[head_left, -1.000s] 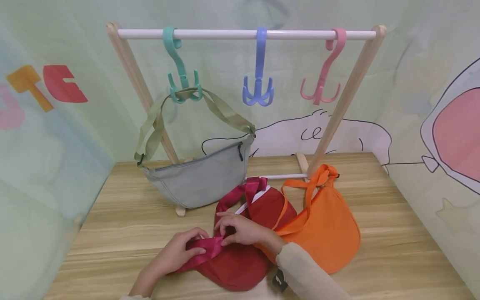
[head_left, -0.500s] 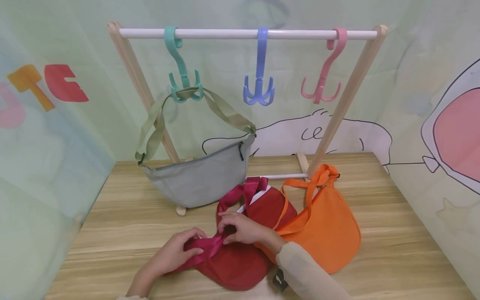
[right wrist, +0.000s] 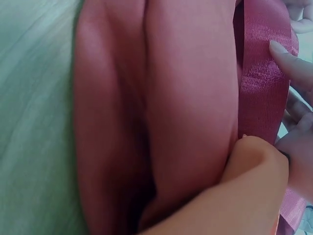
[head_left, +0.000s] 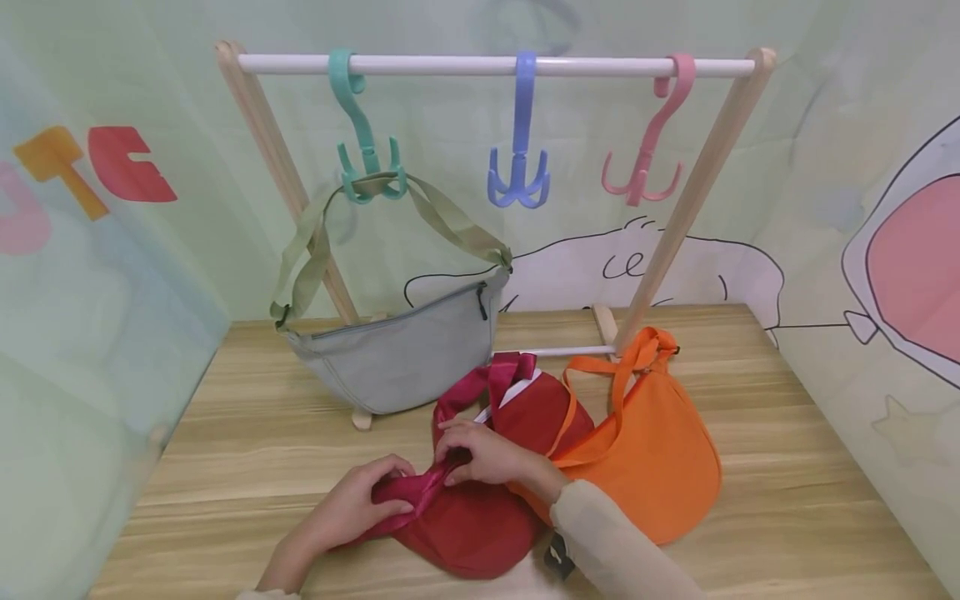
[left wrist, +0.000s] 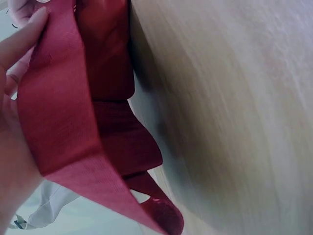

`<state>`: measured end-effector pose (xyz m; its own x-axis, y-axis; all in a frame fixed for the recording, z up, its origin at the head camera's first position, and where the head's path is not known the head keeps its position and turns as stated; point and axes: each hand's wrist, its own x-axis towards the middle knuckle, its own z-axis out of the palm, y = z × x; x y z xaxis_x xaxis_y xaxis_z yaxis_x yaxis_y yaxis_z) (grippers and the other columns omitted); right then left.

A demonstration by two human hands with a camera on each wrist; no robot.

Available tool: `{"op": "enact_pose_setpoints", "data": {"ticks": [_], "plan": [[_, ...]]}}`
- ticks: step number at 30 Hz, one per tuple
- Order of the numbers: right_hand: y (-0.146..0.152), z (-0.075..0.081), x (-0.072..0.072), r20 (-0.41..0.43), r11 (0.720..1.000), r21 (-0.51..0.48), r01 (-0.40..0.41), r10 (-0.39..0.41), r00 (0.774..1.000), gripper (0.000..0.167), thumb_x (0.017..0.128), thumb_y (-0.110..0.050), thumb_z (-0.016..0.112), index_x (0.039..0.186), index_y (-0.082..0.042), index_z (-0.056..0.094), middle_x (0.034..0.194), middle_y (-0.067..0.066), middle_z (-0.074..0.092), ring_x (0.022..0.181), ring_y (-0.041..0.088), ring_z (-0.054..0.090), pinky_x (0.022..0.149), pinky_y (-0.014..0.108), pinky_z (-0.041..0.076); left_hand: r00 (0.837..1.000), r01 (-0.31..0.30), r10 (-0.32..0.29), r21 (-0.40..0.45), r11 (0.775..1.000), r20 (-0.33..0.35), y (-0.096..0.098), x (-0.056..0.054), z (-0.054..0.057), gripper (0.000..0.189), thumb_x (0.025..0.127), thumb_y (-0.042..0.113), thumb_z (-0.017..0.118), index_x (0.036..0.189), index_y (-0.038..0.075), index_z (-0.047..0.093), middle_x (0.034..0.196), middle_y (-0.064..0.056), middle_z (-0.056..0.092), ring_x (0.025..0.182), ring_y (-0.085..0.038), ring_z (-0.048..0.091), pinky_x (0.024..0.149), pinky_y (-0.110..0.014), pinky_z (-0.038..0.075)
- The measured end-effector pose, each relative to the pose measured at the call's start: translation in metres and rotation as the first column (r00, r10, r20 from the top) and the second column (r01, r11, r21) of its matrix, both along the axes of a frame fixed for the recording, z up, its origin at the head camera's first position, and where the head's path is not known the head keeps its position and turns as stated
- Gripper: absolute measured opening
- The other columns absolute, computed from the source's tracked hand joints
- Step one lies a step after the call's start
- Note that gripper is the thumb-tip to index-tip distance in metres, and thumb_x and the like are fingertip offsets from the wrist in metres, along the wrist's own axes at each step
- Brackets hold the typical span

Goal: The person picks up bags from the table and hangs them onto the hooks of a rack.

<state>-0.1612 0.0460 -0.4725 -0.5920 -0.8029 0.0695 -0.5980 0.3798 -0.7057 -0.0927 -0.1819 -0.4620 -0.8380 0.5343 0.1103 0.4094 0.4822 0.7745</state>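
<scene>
Left hand (head_left: 352, 502) and right hand (head_left: 483, 454) — each grip clamped — pinch the magenta strap (head_left: 429, 487) of the red bag (head_left: 480, 537).

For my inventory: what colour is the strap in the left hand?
The strap is pinkish red, clearest in the head view.

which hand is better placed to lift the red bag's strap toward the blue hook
Probably the right hand: it pinches the strap and, in the head view, is nearer the blue hook than the left hand.

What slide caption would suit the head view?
Left hand and right hand hold the strap of a red bag, near an orange bag and a gray bag.
</scene>
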Motion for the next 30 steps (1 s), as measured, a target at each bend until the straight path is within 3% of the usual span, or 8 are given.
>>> {"op": "enact_pose_setpoints", "data": {"ticks": [7, 18, 25, 30], "plan": [[0.001, -0.001, -0.003, -0.002, 1.000, 0.028, 0.000, 0.000, 1.000, 0.025, 0.074, -0.008, 0.075, 0.097, -0.006, 0.065, 0.100, -0.001, 0.063, 0.130, 0.023, 0.031, 0.107, 0.034, 0.021, 1.000, 0.000, 0.000, 0.009, 1.000, -0.030, -0.001, -0.001, 0.000, 0.025, 0.078, 0.014, 0.071, 0.098, 0.013, 0.056, 0.081, 0.008, 0.059, 0.075, -0.005, 0.053, 0.067, -0.025, 0.043], [0.007, 0.003, -0.005, -0.067, 0.999, -0.008, 0.051, -0.052, 0.996, 0.017, 0.075, -0.005, 0.073, 0.091, -0.006, 0.067, 0.095, 0.001, 0.064, 0.119, 0.023, 0.044, 0.102, 0.030, 0.029, 0.995, -0.040, 0.040, 0.009, 0.999, -0.092, -0.007, -0.001, 0.006, 0.024, 0.078, 0.012, 0.071, 0.097, 0.014, 0.057, 0.082, 0.008, 0.059, 0.074, -0.007, 0.051, 0.066, -0.025, 0.042], [0.015, 0.009, -0.009, -0.080, 0.994, -0.090, 0.056, -0.064, 0.995, 0.010, 0.077, -0.002, 0.071, 0.085, -0.007, 0.067, 0.088, 0.000, 0.059, 0.098, 0.016, 0.050, 0.085, 0.022, 0.042, 0.995, -0.066, 0.064, -0.022, 0.998, -0.081, -0.012, -0.005, 0.013, 0.024, 0.078, 0.010, 0.071, 0.097, 0.016, 0.058, 0.086, 0.009, 0.059, 0.077, -0.006, 0.052, 0.068, -0.026, 0.044], [0.020, 0.016, -0.010, -0.027, 0.996, -0.063, 0.057, -0.059, 0.998, 0.012, 0.078, -0.003, 0.071, 0.087, -0.008, 0.067, 0.085, -0.005, 0.057, 0.089, 0.008, 0.049, 0.079, 0.019, 0.043, 0.995, -0.070, 0.067, -0.037, 0.997, -0.078, -0.013, -0.006, 0.016, 0.024, 0.078, 0.010, 0.071, 0.097, 0.017, 0.058, 0.089, 0.008, 0.059, 0.079, -0.006, 0.052, 0.069, -0.026, 0.044]]}}
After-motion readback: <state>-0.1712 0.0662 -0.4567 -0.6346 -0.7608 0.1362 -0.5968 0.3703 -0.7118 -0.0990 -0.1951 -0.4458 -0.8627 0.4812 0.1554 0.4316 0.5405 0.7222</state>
